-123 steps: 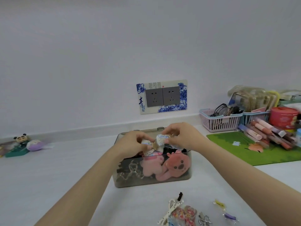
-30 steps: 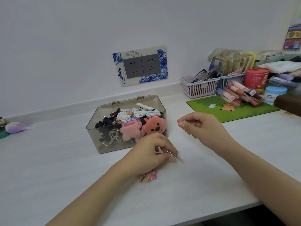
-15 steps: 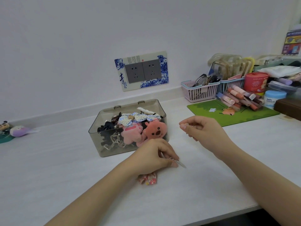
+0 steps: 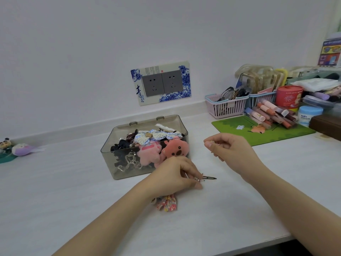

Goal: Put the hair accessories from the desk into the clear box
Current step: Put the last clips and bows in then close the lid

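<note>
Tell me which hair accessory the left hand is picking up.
The dark slim hair clip, pinched by the left hand. The floral fabric bow lies under the wrist, ungripped; the rest sit in the clear box.

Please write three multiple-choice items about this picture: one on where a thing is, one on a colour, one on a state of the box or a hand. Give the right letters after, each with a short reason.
1. Where does the floral fabric hair piece lie?
A. inside the clear box
B. on the desk, under the left wrist
C. on the green mat

2. What colour is the basket that holds the glasses?
A. pink
B. yellow
C. black

3. What does the left hand do?
A. rests flat and open on the desk
B. pinches a thin dark hair clip at the desk
C. grips the box wall

Answers:
1 B: it shows on the desk, half covered by the left wrist, in front of the clear box.
2 A: its bars are pink, beside the green mat.
3 B: the fingers curl round the hair clip, whose dark end sticks out to the right.
</note>
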